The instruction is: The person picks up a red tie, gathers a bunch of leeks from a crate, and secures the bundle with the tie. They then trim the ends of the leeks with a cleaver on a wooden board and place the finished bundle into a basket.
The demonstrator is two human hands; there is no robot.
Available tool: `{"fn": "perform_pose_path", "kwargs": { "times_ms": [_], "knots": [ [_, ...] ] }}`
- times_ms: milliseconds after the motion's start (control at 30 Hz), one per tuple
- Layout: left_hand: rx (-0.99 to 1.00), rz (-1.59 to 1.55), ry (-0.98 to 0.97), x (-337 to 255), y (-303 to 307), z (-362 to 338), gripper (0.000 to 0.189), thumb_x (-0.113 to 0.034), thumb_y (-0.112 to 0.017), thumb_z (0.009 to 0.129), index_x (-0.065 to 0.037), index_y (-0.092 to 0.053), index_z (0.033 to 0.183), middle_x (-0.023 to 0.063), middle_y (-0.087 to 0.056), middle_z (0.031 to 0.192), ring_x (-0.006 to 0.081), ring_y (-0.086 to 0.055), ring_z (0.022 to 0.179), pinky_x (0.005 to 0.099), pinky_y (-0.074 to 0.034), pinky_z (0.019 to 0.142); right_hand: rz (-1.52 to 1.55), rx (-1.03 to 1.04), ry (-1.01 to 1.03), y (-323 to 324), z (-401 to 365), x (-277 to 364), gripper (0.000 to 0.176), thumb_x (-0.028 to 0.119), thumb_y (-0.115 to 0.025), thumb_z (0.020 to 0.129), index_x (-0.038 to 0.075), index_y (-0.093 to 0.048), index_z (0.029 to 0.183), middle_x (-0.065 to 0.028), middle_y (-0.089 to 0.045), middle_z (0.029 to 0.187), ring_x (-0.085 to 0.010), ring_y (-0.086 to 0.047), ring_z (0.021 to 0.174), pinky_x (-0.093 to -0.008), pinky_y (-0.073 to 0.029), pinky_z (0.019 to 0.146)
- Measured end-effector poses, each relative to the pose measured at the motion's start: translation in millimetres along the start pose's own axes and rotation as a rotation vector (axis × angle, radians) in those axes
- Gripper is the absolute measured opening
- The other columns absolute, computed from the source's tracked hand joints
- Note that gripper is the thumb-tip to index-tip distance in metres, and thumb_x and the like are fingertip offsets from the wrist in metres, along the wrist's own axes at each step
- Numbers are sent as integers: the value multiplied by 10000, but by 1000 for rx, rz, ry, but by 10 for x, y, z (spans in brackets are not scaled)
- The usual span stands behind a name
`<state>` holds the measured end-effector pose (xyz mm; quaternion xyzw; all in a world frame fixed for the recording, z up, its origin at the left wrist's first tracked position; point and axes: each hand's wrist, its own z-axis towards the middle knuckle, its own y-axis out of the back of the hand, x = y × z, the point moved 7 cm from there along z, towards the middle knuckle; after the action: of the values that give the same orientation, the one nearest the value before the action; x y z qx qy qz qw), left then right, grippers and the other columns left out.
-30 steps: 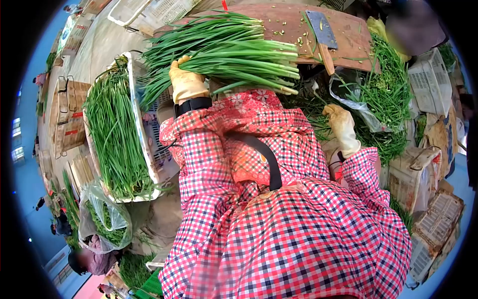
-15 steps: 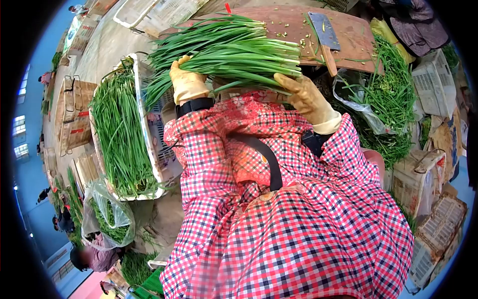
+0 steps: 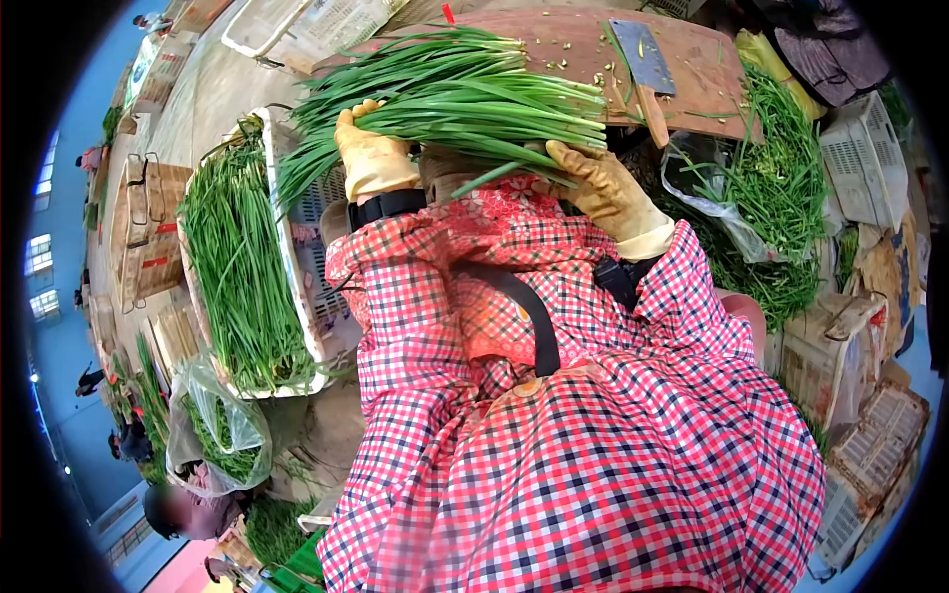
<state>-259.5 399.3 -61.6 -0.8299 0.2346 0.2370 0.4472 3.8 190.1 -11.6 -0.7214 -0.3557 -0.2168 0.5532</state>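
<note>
A large bunch of garlic chives (image 3: 465, 104) lies sideways before me, green leaf tips to the left and pale stem ends to the right. My left hand (image 3: 376, 158), in a yellowish rubber glove, is closed around the leafy part, its fingertips showing over the top. My right hand (image 3: 605, 193), gloved alike, grips at the pale stem ends. Its thumb side shows; the other fingers are partly hidden. A few stems hang lower than the rest, near this hand. Beyond lies a reddish-brown board (image 3: 707, 64) with a cleaver (image 3: 647, 74) and small trimmings on it.
At left stands a white crate (image 3: 287, 227) full of chives, with a plastic bag (image 3: 222, 435) of greens below it. Loose chive scraps (image 3: 776, 168) are heaped at right, beside crates (image 3: 865, 163). Another person (image 3: 193, 509) is at lower left.
The front part of the bunch has shifted slightly right and down at its stem ends. A few lower stems have spread apart from it. My right hand has moved slightly; the left stays around the leaves.
</note>
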Motion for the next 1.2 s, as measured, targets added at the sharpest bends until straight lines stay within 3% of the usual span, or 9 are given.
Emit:
{"fn": "perform_pose_path", "kwargs": {
  "times_ms": [200, 400, 533, 733, 900, 967, 1100, 1167, 1200],
  "knots": [
    [3, 94, -43, 45, -8, -7, 227, -292, -458, 953, -107, -571, 886, 89, -646, 927, 286, -605, 862, 497, -503, 813, -426, 34, 220, -10, -126, 180, 241, 221, -652, 937, 3, -709, 1021, -74, -707, 1070, -107, -628, 940, -243, -488, 889],
    [25, 177, 23, -56, -52, -104, 272, -344, -418, 975, -112, -555, 949, 46, -665, 981, 221, -601, 893, 379, -485, 857, -108, 129, 205, 165, -353, 430, 320, 276, -638, 934, -33, -683, 1007, -145, -681, 1133, -206, -649, 989, -309, -510, 886],
    [30, 416, -205, -348, -150, -358, 195, -172, -500, 956, -80, -553, 1119, 168, -656, 1106, 341, -627, 1000, 539, -537, 828, -129, 218, 128, 736, -663, 576, 348, 315, -673, 912, -15, -673, 1021, -123, -677, 1079, -140, -628, 808, -292, -527, 747],
    [25, 291, -196, -378, -213, -446, 230, -312, -441, 962, -133, -579, 924, 100, -670, 954, 303, -627, 848, 470, -535, 734, -344, 149, 48, 319, -542, 451, 573, 455, -582, 954, -5, -544, 1294, -170, -586, 1293, -272, -623, 1134, -355, -551, 842],
    [295, -21, -295, -259, -333, -517, 294, -387, -592, 937, -132, -572, 792, 40, -631, 741, 197, -610, 743, 363, -520, 727, -394, 62, -17, -211, -144, 40, 478, 460, -600, 945, -8, -661, 1025, -98, -721, 837, -166, -679, 652, -275, -524, 558],
    [313, 119, -357, -305, -343, -623, 179, -286, -494, 940, -132, -584, 927, 58, -613, 916, 226, -617, 831, 390, -548, 820, -547, 27, -76, -311, -235, 81, 360, 349, -598, 967, -2, -675, 981, -80, -706, 774, -139, -636, 563, -252, -489, 488],
    [698, -275, 36, -136, -561, -642, 198, -279, -616, 919, -144, -578, 780, -22, -601, 728, 180, -606, 725, 336, -528, 708, -876, 205, 401, -126, -499, -222, 303, 213, -562, 959, 25, -609, 1192, -86, -709, 909, -186, -670, 766, -298, -558, 641],
    [843, -507, 382, -9, -727, -846, 218, -274, -615, 950, -131, -597, 786, -30, -602, 693, 178, -604, 707, 321, -525, 698, -1617, 133, 722, -357, -797, 11, 313, 167, -563, 933, 14, -600, 1204, -106, -710, 905, -233, -674, 795, -326, -567, 685],
    [891, -541, 452, 68, -769, -908, 222, -274, -608, 955, -127, -601, 789, -27, -601, 689, 173, -601, 704, 319, -524, 699, -1380, 80, 699, -293, -826, 15, 280, 174, -593, 899, 9, -630, 1121, -127, -695, 869, -273, -665, 771, -352, -553, 661]
  ]
}}
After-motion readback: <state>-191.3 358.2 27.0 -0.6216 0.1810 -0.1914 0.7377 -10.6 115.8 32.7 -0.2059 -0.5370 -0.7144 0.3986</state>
